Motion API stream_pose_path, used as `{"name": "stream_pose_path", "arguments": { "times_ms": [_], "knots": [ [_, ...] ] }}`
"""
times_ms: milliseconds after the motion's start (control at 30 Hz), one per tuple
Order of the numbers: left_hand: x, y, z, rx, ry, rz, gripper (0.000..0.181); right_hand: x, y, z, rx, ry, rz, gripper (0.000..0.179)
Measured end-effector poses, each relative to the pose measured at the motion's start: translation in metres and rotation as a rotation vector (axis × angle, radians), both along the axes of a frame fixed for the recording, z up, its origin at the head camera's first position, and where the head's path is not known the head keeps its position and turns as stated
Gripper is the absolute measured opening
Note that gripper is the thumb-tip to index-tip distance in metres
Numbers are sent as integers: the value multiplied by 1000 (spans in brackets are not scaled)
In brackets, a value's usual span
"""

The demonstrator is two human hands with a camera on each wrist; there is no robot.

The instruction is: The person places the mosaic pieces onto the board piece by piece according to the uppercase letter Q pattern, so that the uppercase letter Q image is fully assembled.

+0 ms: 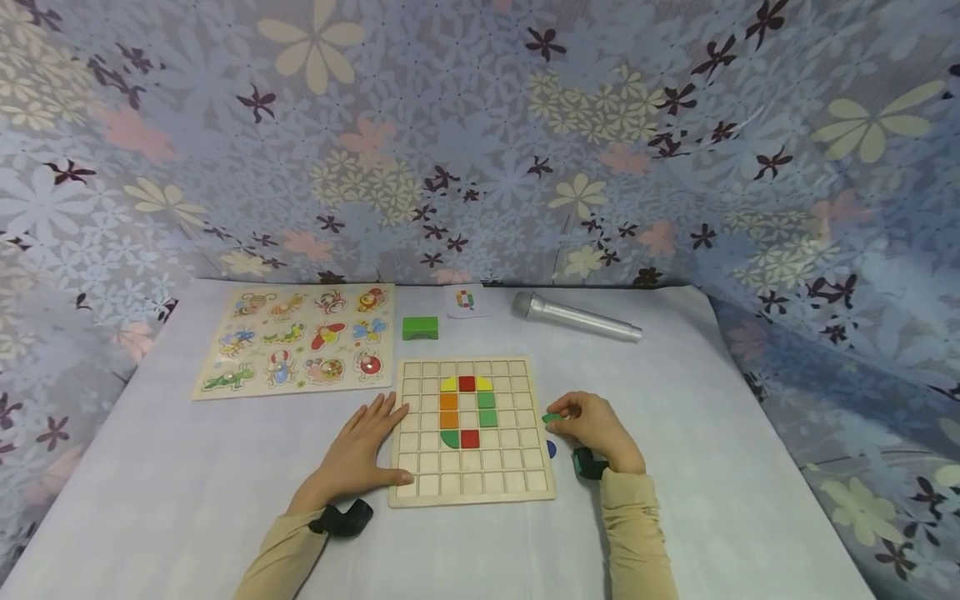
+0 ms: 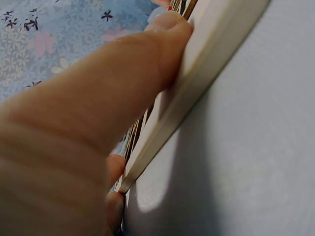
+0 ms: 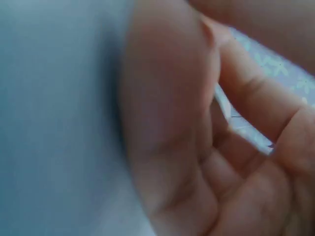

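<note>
A wooden grid board [image 1: 471, 483] lies in the middle of the table. On it a ring of flat coloured pieces includes red squares [image 1: 469, 438], orange squares [image 1: 449, 419], green squares [image 1: 487, 400], yellow corner pieces [image 1: 448, 384] and a green quarter-round [image 1: 451, 439]. My left hand [image 1: 362, 450] rests on the board's left edge, fingers spread; in the left wrist view the thumb [image 2: 133, 64] presses the rim. Just off the right edge, my right hand [image 1: 596, 429] pinches a small green piece [image 1: 552, 417]. The right wrist view shows curled fingers [image 3: 167, 98], with the piece hidden.
A blue round-edged piece [image 1: 551, 449] lies beside the board's right edge. Behind the board are a green block [image 1: 420, 328], a small pattern card [image 1: 466, 301] and a grey microphone [image 1: 577, 317]. An insect picture puzzle [image 1: 255, 333] lies back left.
</note>
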State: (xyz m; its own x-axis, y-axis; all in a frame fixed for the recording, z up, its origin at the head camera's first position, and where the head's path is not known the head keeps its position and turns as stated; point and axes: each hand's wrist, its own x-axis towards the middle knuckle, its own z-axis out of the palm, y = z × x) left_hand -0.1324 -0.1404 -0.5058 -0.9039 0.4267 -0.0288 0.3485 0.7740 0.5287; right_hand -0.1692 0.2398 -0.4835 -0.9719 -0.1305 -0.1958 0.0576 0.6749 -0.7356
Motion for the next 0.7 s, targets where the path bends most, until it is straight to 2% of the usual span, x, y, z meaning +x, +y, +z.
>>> {"name": "stream_pose_path", "arguments": {
  "times_ms": [133, 233, 400, 567, 700],
  "knots": [
    [-1, 0, 0, 1, 16, -7, 103, -1, 2, -4, 1, 30, -57, 22],
    [-1, -1, 1, -4, 17, -14, 103, -1, 3, -5, -39, 9, -72, 26],
    [-2, -1, 2, -5, 8, -13, 103, -1, 1, -3, -35, 7, -56, 27],
    [-2, 0, 3, 0, -5, -11, 104, -1, 1, -2, -20, 11, -77, 22],
    [-2, 0, 2, 2, -14, -9, 104, -1, 2, -1, -33, 16, -55, 24]
  ]
}}
